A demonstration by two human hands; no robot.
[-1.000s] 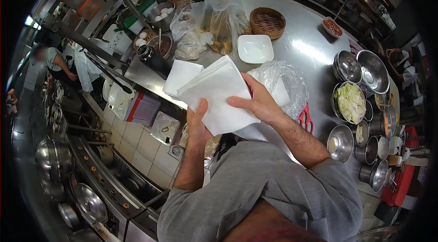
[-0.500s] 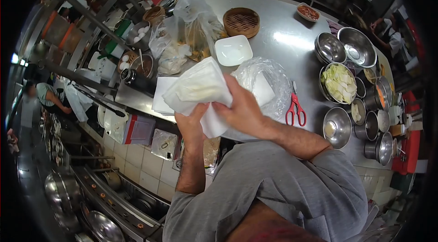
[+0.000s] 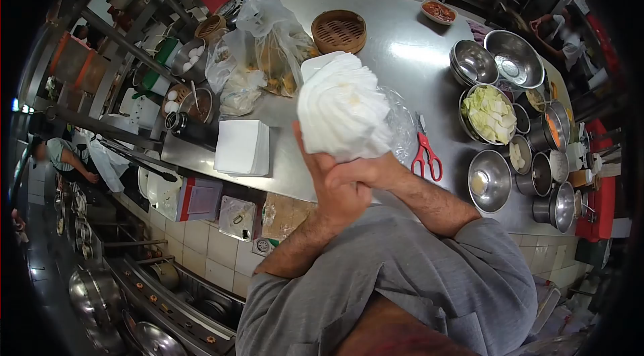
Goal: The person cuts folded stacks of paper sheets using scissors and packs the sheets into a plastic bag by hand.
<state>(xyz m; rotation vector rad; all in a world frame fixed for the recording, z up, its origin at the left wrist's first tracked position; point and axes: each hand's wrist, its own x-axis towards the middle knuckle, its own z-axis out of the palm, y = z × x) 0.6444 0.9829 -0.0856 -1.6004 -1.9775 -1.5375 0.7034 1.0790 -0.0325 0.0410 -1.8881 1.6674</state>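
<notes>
A fanned-out stack of thin white square sheets [image 3: 343,111] is raised over the near side of the table; I cannot tell whether they are paper or wrappers. My left hand [image 3: 341,198] is closed around its lower end, one finger lying along the left edge. Against it, my right hand [image 3: 372,171] is closed on the same lower end, its fingers partly hidden. Left of my hands, a neat pile of white square sheets [image 3: 241,146] lies by the table edge. Behind the raised stack, a white bowl [image 3: 314,66] and a clear plastic bag [image 3: 400,131] are partly covered.
Red-handled scissors [image 3: 426,158] lie to the right. Beyond them stand several steel bowls, one with chopped cabbage [image 3: 488,114]. A bamboo steamer [image 3: 339,32] and filled plastic bags [image 3: 268,54] sit farther back. At left, a co-worker [image 3: 67,155] stands beyond a rack.
The held sheets have moved right and are now spread into a fan. My left hand has shifted right beside the right hand. The pile on the table is now uncovered.
</notes>
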